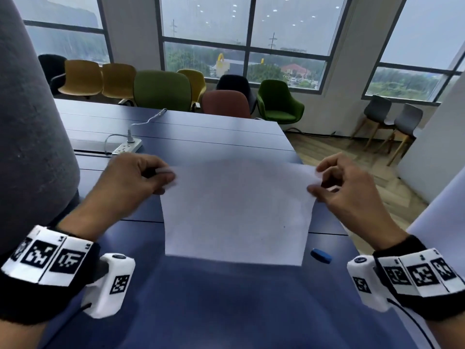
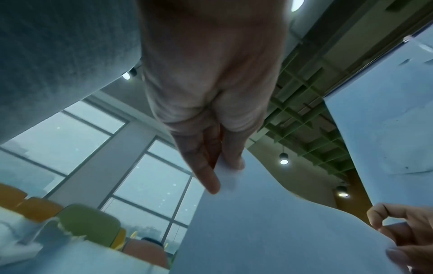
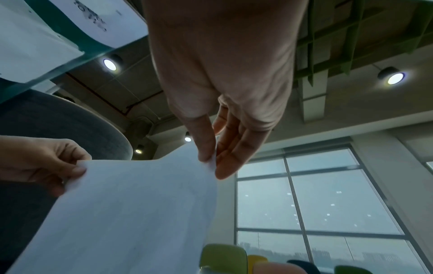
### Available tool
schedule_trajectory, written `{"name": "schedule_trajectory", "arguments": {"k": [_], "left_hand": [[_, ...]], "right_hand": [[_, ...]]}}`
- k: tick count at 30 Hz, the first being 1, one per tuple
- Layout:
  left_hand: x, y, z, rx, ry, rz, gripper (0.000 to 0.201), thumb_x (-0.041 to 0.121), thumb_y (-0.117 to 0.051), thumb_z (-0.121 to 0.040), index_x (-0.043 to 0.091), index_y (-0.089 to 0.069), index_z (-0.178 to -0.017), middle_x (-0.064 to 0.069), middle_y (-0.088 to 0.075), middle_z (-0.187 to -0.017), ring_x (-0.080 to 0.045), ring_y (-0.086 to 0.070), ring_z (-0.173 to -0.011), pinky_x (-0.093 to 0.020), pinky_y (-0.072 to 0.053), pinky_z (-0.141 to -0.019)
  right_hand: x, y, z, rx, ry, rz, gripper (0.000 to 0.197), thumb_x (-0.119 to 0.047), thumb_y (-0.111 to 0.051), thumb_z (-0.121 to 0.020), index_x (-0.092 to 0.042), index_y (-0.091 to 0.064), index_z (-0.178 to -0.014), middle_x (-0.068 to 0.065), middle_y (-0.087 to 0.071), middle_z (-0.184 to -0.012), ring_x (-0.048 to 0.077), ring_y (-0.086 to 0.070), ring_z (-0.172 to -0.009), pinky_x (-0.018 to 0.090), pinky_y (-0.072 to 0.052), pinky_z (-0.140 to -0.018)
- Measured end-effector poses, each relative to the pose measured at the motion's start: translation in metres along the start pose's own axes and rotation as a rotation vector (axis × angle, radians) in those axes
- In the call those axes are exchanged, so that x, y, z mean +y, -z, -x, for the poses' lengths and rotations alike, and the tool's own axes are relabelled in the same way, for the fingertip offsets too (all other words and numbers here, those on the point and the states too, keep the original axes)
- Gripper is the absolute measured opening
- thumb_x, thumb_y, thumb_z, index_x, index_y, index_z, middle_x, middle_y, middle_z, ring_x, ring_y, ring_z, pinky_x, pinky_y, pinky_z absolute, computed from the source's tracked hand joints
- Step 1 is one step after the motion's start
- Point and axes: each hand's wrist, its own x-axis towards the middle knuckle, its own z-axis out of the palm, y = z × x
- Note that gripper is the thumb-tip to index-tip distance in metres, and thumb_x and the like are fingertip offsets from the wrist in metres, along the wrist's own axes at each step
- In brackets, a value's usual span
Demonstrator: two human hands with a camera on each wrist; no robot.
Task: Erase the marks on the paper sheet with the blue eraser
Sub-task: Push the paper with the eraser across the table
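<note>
- The paper sheet is held up above the blue table, its top edge stretched between the hands and the rest hanging toward the person.
- The left hand pinches the top left corner; the right hand pinches the top right corner.
- The blue eraser lies on the table just off the sheet's lower right corner, below the right wrist, so the right hand is likely the nearer one to fetch it.
- Only a faint speck shows on the sheet; I cannot make out other marks.
</note>
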Motion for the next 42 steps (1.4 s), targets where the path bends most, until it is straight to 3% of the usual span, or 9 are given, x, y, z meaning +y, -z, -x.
{"name": "schedule_trajectory", "arguments": {"k": [7, 11, 16, 19, 24, 27, 33, 36, 42], "left_hand": [[0.005, -0.007, 0.003, -0.003, -0.078, -0.118, 0.017, 0.01, -0.075, -0.085, 0.023, -0.072, -0.075, 0.01, -0.071, -0.068, -0.009, -0.068, -0.059, -0.004, -0.045, -0.06], [0.0, -0.007, 0.002, 0.024, -0.093, -0.135, 0.008, 0.01, -0.073, -0.086, 0.015, -0.075, -0.08, 0.004, -0.072, -0.07, -0.008, -0.068, -0.058, -0.004, -0.044, -0.061], [0.003, -0.013, -0.01, 0.022, -0.091, -0.152, 0.006, 0.01, -0.072, -0.088, 0.013, -0.074, -0.082, -0.003, -0.072, -0.071, -0.008, -0.067, -0.057, -0.006, -0.048, -0.061], [0.01, -0.012, -0.032, 0.029, -0.099, -0.154, 0.008, 0.011, -0.072, -0.088, 0.015, -0.072, -0.081, -0.003, -0.07, -0.071, -0.006, -0.067, -0.054, -0.01, -0.052, -0.059], [0.014, -0.022, -0.088, -0.002, -0.052, -0.175, 0.005, 0.009, -0.071, -0.089, 0.008, -0.072, -0.085, -0.009, -0.07, -0.075, -0.002, -0.066, -0.05, -0.011, -0.053, -0.052], [0.006, -0.039, -0.122, -0.057, 0.029, -0.138, 0.005, 0.005, -0.07, -0.089, 0.001, -0.071, -0.087, -0.012, -0.069, -0.079, -0.006, -0.065, -0.046, -0.012, -0.051, -0.047], [-0.026, -0.088, -0.172, -0.206, 0.239, -0.126, 0.01, -0.006, -0.073, -0.082, -0.011, -0.07, -0.09, -0.021, -0.067, -0.081, -0.02, -0.065, -0.048, -0.036, -0.061, -0.058], [-0.043, -0.111, -0.189, -0.227, 0.291, -0.183, 0.013, -0.002, -0.077, -0.078, -0.009, -0.072, -0.088, -0.022, -0.072, -0.082, -0.033, -0.072, -0.072, -0.049, -0.06, -0.077], [-0.083, -0.14, -0.209, -0.278, 0.352, -0.247, 0.012, 0.002, -0.069, -0.071, -0.009, -0.07, -0.077, -0.023, -0.072, -0.073, -0.033, -0.073, -0.065, -0.051, -0.059, -0.08]], "right_hand": [[0.004, -0.008, 0.012, -0.04, -0.02, 0.025, 0.038, -0.007, -0.082, -0.074, -0.028, -0.052, -0.084, -0.001, -0.059, -0.067, 0.018, -0.063, -0.067, 0.041, -0.055, -0.066], [0.012, -0.007, 0.01, -0.001, -0.019, -0.027, 0.04, -0.008, -0.082, -0.074, -0.03, -0.05, -0.082, 0.003, -0.062, -0.071, 0.023, -0.067, -0.069, 0.033, -0.053, -0.065], [0.029, -0.015, 0.011, -0.081, -0.073, 0.048, 0.034, -0.015, -0.082, -0.075, -0.02, -0.051, -0.088, 0.0, -0.065, -0.073, 0.011, -0.063, -0.07, 0.023, -0.048, -0.063], [0.062, -0.013, 0.017, -0.246, -0.161, 0.131, 0.028, -0.02, -0.08, -0.078, -0.015, -0.053, -0.083, -0.001, -0.066, -0.076, 0.015, -0.064, -0.071, 0.012, -0.044, -0.057], [0.118, -0.014, 0.045, -0.748, -0.262, 0.51, 0.027, -0.045, -0.072, -0.074, -0.028, -0.051, -0.078, -0.009, -0.061, -0.082, 0.008, -0.058, -0.074, 0.027, -0.051, -0.067], [0.137, -0.017, 0.049, -0.746, -0.249, 0.538, 0.02, -0.047, -0.062, -0.069, -0.031, -0.05, -0.072, -0.012, -0.06, -0.075, 0.006, -0.059, -0.068, 0.034, -0.055, -0.066], [0.087, -0.02, 0.006, -0.52, -0.137, 0.368, 0.014, -0.014, -0.074, -0.078, -0.01, -0.062, -0.073, -0.008, -0.06, -0.064, 0.002, -0.053, -0.059, 0.012, -0.04, -0.054], [0.084, -0.042, -0.036, -0.491, -0.1, 0.347, 0.014, -0.018, -0.074, -0.079, -0.013, -0.062, -0.073, -0.009, -0.06, -0.066, 0.006, -0.055, -0.062, 0.018, -0.04, -0.056], [0.108, -0.119, -0.087, -0.633, -0.16, 0.426, 0.014, -0.019, -0.071, -0.083, -0.019, -0.06, -0.074, 0.003, -0.068, -0.085, 0.022, -0.066, -0.082, 0.033, -0.055, -0.073]]}}
